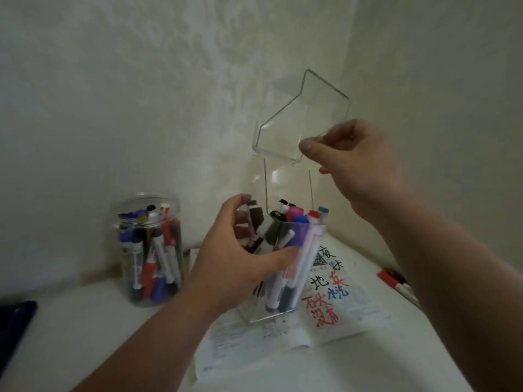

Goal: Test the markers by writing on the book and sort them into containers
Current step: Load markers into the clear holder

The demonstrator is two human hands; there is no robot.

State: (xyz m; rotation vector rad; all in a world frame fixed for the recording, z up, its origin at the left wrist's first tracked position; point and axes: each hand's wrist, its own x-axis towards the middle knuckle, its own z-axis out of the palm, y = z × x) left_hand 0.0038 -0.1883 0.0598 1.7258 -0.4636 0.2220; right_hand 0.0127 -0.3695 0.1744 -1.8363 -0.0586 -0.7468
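A clear angular container [285,312] full of several markers [294,222] stands on the open book [348,309]. My left hand [237,256] grips the container's side, thumb across its front. Above it, my right hand [353,165] pinches the edge of a clear hexagonal lid [300,117] and holds it tilted in the air over the container. The book's right page carries black, red and blue handwriting [328,295].
A round clear jar [148,250] packed with several markers stands at the left by the wall. Loose red and black markers [396,281] lie at the right on the white table [85,335]. A dark object [14,326] sits at the left edge.
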